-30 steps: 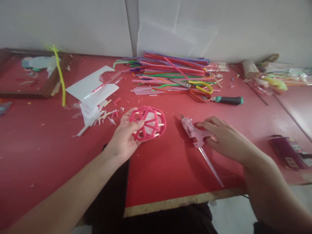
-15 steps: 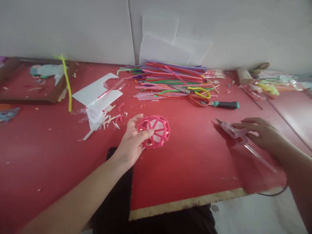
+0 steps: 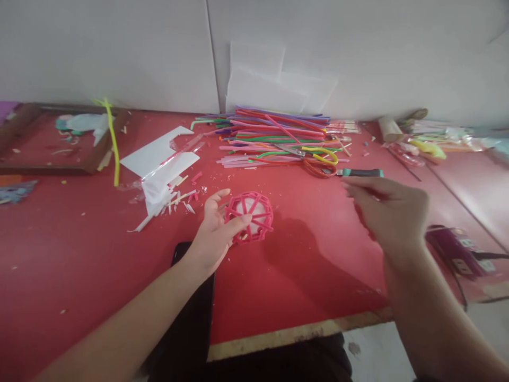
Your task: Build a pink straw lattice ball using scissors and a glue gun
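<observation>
My left hand (image 3: 212, 236) is closed around the edge of a small pink round cage-like piece (image 3: 260, 216), made of thin strips laid out like wheel spokes. My thumb presses on its middle, and white material shows behind the spokes. My right hand (image 3: 389, 212) is raised over the table to the right, back upward. Its fingers are drawn together and point left; whatever may be in them is hidden. A purple box (image 3: 461, 252) lies beyond my right wrist. The glue gun is out of sight.
Coloured pipe cleaners (image 3: 278, 130), scissors (image 3: 318, 156) and a green-and-black handled tool (image 3: 362, 173) lie at the back. White paper (image 3: 159, 154) and scraps lie left, near a brown frame (image 3: 47, 171). A black phone-like slab (image 3: 186, 307) is under my left arm.
My right hand has come up and left from where it was at the glue gun, which no longer shows. The purple box has come into view. My left hand keeps its hold.
</observation>
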{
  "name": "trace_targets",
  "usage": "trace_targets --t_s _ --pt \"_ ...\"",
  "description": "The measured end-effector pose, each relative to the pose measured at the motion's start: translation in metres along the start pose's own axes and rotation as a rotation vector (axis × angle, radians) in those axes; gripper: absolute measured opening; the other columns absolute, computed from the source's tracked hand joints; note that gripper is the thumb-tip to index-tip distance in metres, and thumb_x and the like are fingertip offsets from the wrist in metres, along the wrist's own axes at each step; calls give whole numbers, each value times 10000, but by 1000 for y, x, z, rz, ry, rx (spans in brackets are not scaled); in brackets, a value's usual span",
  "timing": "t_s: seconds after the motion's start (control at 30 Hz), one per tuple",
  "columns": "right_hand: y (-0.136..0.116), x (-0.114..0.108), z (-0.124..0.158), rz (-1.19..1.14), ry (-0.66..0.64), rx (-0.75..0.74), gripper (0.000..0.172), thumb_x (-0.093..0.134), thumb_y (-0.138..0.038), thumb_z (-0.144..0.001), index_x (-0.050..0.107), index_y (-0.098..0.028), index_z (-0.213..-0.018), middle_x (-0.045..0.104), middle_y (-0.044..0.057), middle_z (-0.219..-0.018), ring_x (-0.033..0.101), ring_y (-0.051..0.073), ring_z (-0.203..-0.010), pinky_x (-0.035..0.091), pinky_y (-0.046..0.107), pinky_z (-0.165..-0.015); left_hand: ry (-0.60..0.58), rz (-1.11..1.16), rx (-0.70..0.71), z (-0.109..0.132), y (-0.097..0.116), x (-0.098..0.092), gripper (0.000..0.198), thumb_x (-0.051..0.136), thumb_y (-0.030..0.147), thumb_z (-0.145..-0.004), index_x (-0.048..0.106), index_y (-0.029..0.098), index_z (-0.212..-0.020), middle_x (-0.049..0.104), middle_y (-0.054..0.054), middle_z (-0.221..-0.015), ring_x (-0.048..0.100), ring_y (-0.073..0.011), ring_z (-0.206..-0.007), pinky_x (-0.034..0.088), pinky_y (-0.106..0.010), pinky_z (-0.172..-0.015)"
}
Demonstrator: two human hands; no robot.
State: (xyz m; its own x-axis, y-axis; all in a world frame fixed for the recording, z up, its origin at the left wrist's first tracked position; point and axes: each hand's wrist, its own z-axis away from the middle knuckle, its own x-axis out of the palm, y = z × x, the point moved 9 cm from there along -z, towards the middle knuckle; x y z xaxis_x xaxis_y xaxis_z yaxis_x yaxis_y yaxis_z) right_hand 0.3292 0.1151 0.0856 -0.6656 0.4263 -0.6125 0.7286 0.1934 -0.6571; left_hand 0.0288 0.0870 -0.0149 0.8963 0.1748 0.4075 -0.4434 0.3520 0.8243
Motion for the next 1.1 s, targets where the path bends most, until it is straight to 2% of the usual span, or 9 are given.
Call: trace_targets --t_s 0.07,0.17,0.23,0.3,0.4,0.5,0.7,0.87,1.1 --pt "-12 30 7 -76 -49 -31 161 702 -277 -844 807 -219 -951 782 50 -805 719 183 -731 566 315 -721 -7 -29 7 0 -1 -2 704 853 206 -652 431 296 -1208 593 19 -1022 669 -142 -813 587 -251 -636" --pt "-18 70 21 -212 -190 -19 249 596 -332 -929 769 -209 -1059 784 37 -787 713 152 -642 592 306 -676 -57 -102 29 0 -5 -3 708 849 260 -709 418 311 -1268 601 -3 -1079 674 -153 -876 589 -269 -709" --pt "-19 92 33 -353 -323 28 325 526 -382 -976 730 -180 -1128 786 57 -813 724 156 -674 603 310 -685 -99 -156 38 2 -7 -2 721 834 287 -743 387 316 -1308 611 -20 -1135 681 -161 -910 581 -276 -742" --pt "-24 104 44 -481 -434 54 339 528 -422 -979 716 -178 -1120 781 75 -892 729 162 -765 601 303 -706 -134 -208 60 5 -7 1 724 823 299 -760 364 311 -1320 621 -32 -1159 685 -170 -933 574 -280 -761" --pt "-41 106 53 -615 -518 1 255 622 -424 -928 727 -198 -986 727 70 -974 694 162 -871 580 283 -733 -172 -287 92 9 -4 8 711 811 317 -771 348 300 -1310 629 -41 -1159 691 -178 -949 575 -283 -781" --pt "-53 105 57 -696 -546 -18 180 678 -382 -895 712 -209 -928 648 38 -927 648 137 -826 554 264 -712 -191 -340 108 12 -2 13 666 794 326 -781 356 281 -1281 621 -51 -1163 691 -190 -975 584 -280 -777" --pt "-54 106 62 -704 -605 43 156 693 -357 -886 718 -214 -830 588 8 -845 587 115 -755 500 259 -678 -324 -413 211 21 -1 27 548 756 304 -823 393 270 -1232 583 -74 -1224 688 -183 -954 600 -282 -773" --pt "-54 104 63 -760 -616 39 92 714 -292 -865 704 -205 -835 564 -1 -845 562 99 -715 480 253 -634 -331 -504 311 27 3 29 472 759 298 -825 399 272 -1128 570 -52 -1188 661 -160 -944 583 -264 -764" --pt "-52 104 65 -766 -623 79 49 727 -241 -846 704 -206 -820 575 8 -851 571 106 -723 499 259 -627 -342 -518 366 28 4 31 479 749 269 -837 395 277 -1159 570 -41 -1172 655 -152 -951 571 -261 -776"
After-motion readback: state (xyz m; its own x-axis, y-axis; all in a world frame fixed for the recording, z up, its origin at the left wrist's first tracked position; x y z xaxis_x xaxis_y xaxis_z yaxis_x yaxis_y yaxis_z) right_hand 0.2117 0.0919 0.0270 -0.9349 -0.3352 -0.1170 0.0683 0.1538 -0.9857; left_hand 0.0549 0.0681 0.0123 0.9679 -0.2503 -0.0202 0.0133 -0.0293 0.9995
